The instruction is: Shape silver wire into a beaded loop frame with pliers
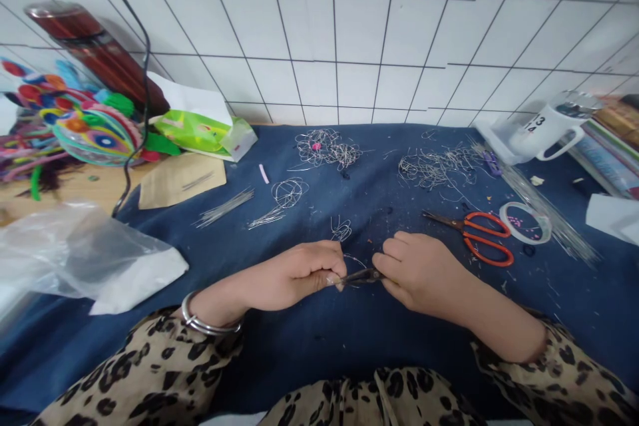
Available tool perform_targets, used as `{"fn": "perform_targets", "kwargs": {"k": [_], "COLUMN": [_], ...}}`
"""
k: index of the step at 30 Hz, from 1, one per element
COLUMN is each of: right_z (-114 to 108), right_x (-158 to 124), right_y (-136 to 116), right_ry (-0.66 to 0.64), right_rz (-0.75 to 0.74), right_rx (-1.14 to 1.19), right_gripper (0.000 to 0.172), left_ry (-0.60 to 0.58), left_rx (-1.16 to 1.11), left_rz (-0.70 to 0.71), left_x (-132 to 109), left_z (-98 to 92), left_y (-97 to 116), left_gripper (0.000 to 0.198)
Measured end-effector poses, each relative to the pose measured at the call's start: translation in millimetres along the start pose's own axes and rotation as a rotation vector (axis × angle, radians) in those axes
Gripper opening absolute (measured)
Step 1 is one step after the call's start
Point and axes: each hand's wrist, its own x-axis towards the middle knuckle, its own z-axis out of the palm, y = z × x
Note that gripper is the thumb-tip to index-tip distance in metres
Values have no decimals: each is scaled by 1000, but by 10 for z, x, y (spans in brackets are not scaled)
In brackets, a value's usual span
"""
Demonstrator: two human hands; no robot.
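Observation:
My right hand is closed around a small pair of dark pliers, whose jaws point left toward my other hand. My left hand pinches thin silvery wire right at the jaw tips; most of it is hidden by the fingers. A loose bend of wire arcs up between the two hands. Just beyond my left fingers lies a small curled bunch of wire. Orange-handled scissors rest on the blue cloth, to the right of my right hand.
Tangled wire heaps and straight wire bundles lie on the cloth. At right are a round dish of pink beads and a white mug. A plastic bag, tissue pack and red thermos stand left, beside a hanging cable.

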Motion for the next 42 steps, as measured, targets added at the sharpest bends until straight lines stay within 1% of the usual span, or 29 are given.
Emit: {"fn": "perform_targets", "kwargs": {"k": [7, 10, 14, 17, 21, 27, 31, 37, 39, 42], "right_z": [35, 18, -6, 36, 173, 357, 382, 389, 406, 434], "right_x": [108, 196, 334, 429, 528, 626, 639, 599, 589, 582], "right_y": [0, 38, 109, 170, 256, 365, 385, 349, 342, 335], "right_ry": [15, 14, 21, 30, 41, 42, 50, 64, 71, 65], "right_rz": [-15, -32, -77, -98, -120, -163, -186, -181, -157, -86], "right_rx": [-77, -114, -134, -128, -104, -56, -43, -55, -45, -2], "right_gripper": [13, 13, 13, 13, 14, 13, 12, 11, 12, 15], "left_ry": [12, 12, -25, -37, -44, -88, -107, -121, -104, -11], "left_rx": [-46, -33, -6, -11, -45, -59, -25, 23, 15, -5], "left_rz": [-3, -7, 8, 24, 24, -21, -43, -48, -49, -72], "left_x": [-4, -3, 3, 21, 65, 116, 132, 125, 116, 98], "left_z": [-99, -193, -349, -443, -517, -589, -611, -600, -590, -565], "left_y": [-7, 25, 47, 0, -120, -234, -240, -201, -203, -227], "left_gripper": [20, 20, 19, 20, 20, 20, 21, 21, 21, 17]}}
